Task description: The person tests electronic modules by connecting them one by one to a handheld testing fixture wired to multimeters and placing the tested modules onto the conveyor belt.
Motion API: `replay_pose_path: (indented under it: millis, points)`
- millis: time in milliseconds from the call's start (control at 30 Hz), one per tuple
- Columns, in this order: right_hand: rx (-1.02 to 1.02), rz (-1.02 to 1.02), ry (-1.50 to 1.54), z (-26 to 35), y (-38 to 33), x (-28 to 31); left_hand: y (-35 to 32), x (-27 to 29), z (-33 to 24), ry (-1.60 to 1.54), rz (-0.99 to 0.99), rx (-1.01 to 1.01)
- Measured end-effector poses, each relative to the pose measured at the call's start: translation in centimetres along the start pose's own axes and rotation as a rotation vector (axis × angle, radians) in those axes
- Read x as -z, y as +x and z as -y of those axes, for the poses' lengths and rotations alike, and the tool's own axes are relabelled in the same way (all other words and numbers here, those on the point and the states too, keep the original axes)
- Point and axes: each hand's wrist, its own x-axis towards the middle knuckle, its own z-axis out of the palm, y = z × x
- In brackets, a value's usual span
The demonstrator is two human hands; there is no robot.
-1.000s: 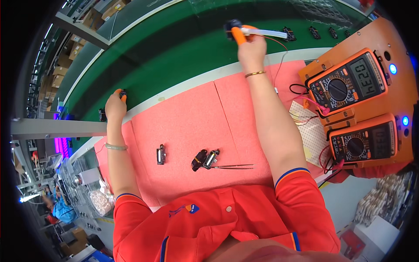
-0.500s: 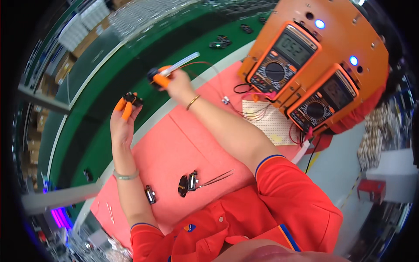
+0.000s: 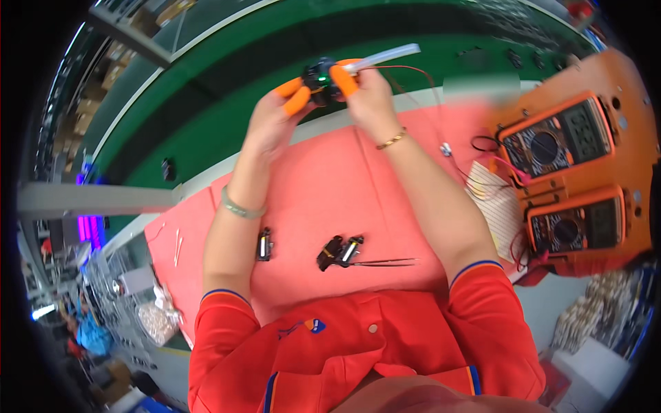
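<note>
Over the green belt's near edge, my two hands meet at a small black electronic device [image 3: 321, 77] with a glowing green light. Orange finger cots cover some of my fingertips. My left hand [image 3: 274, 118] pinches the device from its left side. My right hand [image 3: 370, 96] closes on its right side and also holds a translucent white tube [image 3: 385, 58], which points up and right. A thin red wire [image 3: 421, 69] runs from near that hand toward the meters. Blur and fingers hide where the tube meets the device, and whether there is one black piece or two.
On the pink mat [image 3: 310, 179] lie more black devices [image 3: 330, 252], tweezers [image 3: 385, 262] and another device [image 3: 264, 244] by my left forearm. Two orange multimeters [image 3: 544, 148] stand right on an orange panel [image 3: 637, 158], beside a paper sheet [image 3: 494, 210]. The green belt [image 3: 227, 89] carries several black devices.
My hands, apart before with a black piece in each, have come together. The green light now shows between them. The view has turned, so the meters appear lower and farther right.
</note>
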Motion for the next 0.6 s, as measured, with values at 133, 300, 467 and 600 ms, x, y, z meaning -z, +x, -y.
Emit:
replay_pose_path:
  millis: [133,300,467,600]
  points:
    - [-0.091,0.044,0.268,1.6,-0.1,0.1,-0.5,1.6,-0.2,-0.049,-0.008,-0.009]
    - [0.026,0.153,0.183,1.4,-0.6,-1.2,0.0,2.1,-0.2,-0.204,-0.028,0.017]
    - [0.123,0.166,0.088,0.5,-0.3,-1.3,0.3,1.5,-0.2,-0.026,-0.082,-0.039]
    - [0.106,0.142,0.397,1.1,1.1,0.5,0.0,2.0,-0.6,0.030,-0.117,-0.200]
